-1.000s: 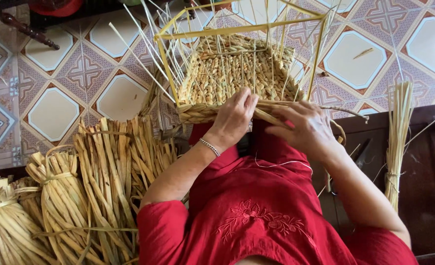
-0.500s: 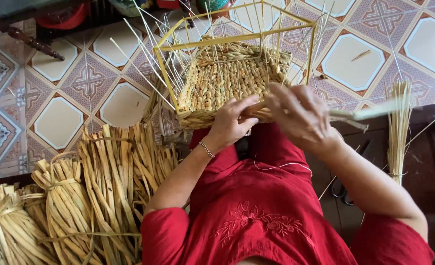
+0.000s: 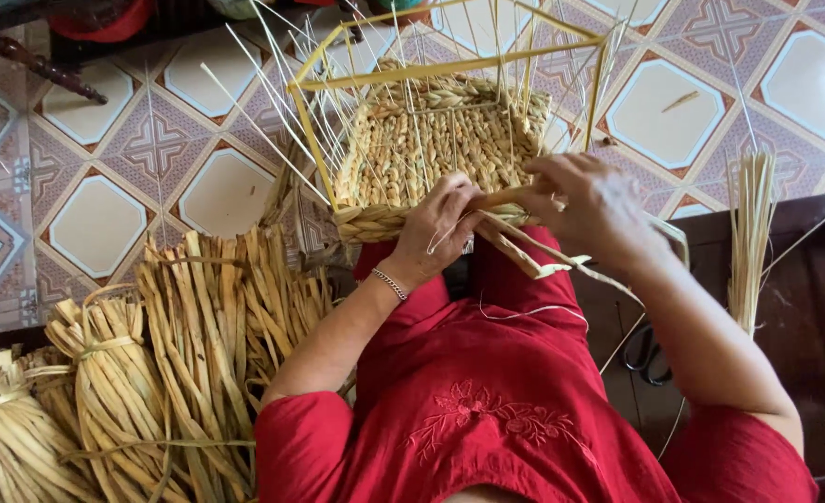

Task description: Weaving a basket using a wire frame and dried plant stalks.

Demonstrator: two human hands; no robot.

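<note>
Now your left hand (image 3: 440,228) and right hand (image 3: 585,210) pinch a straw strand (image 3: 524,256) against the woven basket (image 3: 431,154), frame centre.

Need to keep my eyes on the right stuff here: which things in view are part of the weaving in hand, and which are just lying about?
In hand:
left hand
right hand
half-woven basket
yellow frame
loose strand

Lying about:
bundles of dried leaves
thin stalk bunch
scissors
tiled floor

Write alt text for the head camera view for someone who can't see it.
A person in red weaves a straw basket on a yellow frame, left hand and right hand gripping a flat straw strand at its near edge. Tied straw bundles lie at their left.
</note>
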